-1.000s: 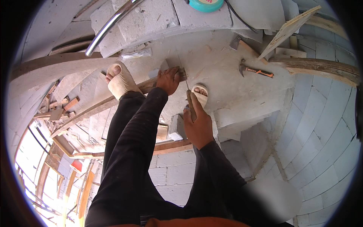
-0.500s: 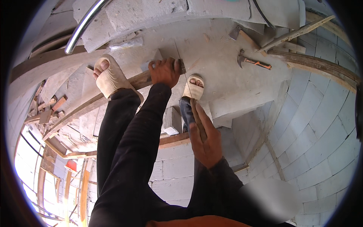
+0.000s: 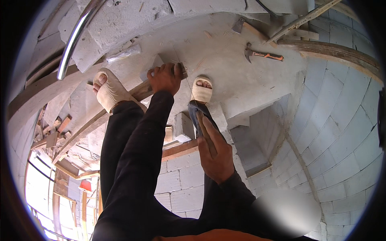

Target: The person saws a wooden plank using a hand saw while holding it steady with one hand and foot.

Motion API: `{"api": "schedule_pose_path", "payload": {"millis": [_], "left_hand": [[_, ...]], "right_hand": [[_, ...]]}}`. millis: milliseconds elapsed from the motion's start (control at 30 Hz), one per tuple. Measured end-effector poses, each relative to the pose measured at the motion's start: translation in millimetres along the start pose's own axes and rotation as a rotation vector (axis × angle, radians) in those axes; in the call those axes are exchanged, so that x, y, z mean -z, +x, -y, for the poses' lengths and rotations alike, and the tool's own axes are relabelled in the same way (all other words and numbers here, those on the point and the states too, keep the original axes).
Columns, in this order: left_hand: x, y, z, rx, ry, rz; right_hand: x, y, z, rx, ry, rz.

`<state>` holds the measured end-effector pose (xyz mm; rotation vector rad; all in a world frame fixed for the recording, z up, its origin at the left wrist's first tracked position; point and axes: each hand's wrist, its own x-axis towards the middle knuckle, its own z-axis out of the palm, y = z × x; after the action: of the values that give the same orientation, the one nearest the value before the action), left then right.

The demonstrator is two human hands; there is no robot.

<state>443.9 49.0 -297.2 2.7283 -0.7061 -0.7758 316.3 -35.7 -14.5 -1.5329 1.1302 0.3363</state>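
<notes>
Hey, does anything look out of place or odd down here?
Yes: bare toes poke from the right cream slipper, oddly exposed near the handsaw. A claw hammer also lies loose on the floor, as if left there.

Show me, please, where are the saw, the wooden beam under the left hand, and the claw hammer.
Saw [image 3: 207, 137]: head view, on its wooden handle.
Wooden beam [image 3: 142, 91]: head view, on a bare stretch of its length.
Claw hammer [image 3: 265, 55]: head view, on its handle.
</notes>
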Motion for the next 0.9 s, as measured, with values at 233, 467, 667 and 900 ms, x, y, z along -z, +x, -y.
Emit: {"api": "schedule_pose_path", "payload": {"millis": [233, 467, 667, 900], "left_hand": [[5.5, 0.6, -4.9, 0.017, -0.054, 0.041], [6.6, 4.0, -9.4, 0.021, -0.022, 0.039], [-2.8, -7.9, 6.9, 0.018, 0.042, -0.006], [7.7, -0.3, -9.0, 0.005, 0.026, 0.065]], "right_hand": [[-8.1, 31.4, 3.3, -0.090, -0.028, 0.043], [-4.9, 23.3, -11.0, 0.091, -0.099, -0.013], [2.6, -22.3, -11.7, 0.150, -0.113, -0.043], [-14.2, 32.9, -19.8, 0.109, -0.154, -0.011]]}}
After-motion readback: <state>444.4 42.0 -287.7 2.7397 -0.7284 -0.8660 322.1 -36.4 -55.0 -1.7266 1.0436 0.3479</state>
